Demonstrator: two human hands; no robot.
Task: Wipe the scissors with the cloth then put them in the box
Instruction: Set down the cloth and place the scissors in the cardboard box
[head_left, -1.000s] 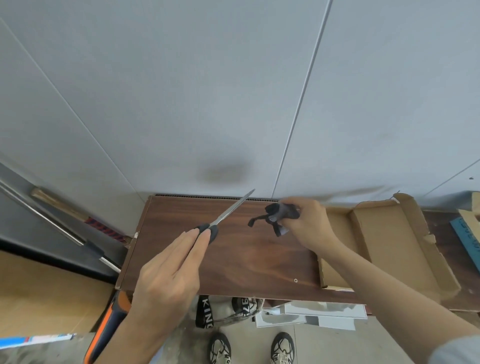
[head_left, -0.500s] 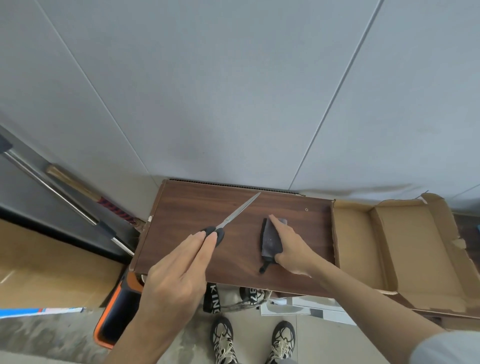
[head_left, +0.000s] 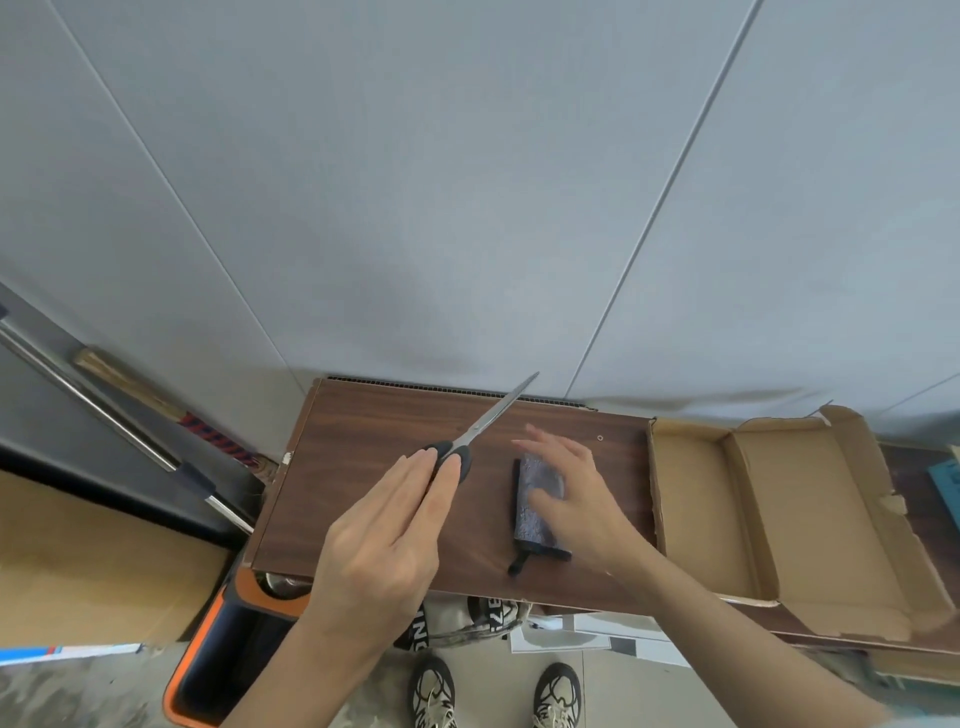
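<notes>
At bottom centre of the frame: two shoes (head_left: 496, 693) on the floor, toes pointing up-frame; an orange-rimmed black bin (head_left: 218, 670) to their left, partly under the board's near edge. Lower centre: left hand (head_left: 387, 535), fingers extended and pressed together, grasping the black handles of the scissors (head_left: 480, 428); blades closed, raised and angled toward the upper right, tip reaching the board's far edge. Just right of it: right hand (head_left: 576, 499), fingers spread and loose, gripping nothing, palm hovering over or resting on the right side of the cloth (head_left: 535, 506); contact cannot be told. Cloth: dark, folded into a narrow strip, lying flat on the wooden board (head_left: 363, 467) between the two hands, well apart from the scissors. Right of frame: cardboard box (head_left: 779, 519), flaps open, touching the board's right end. Far: grey panelled wall (head_left: 467, 182).
</notes>
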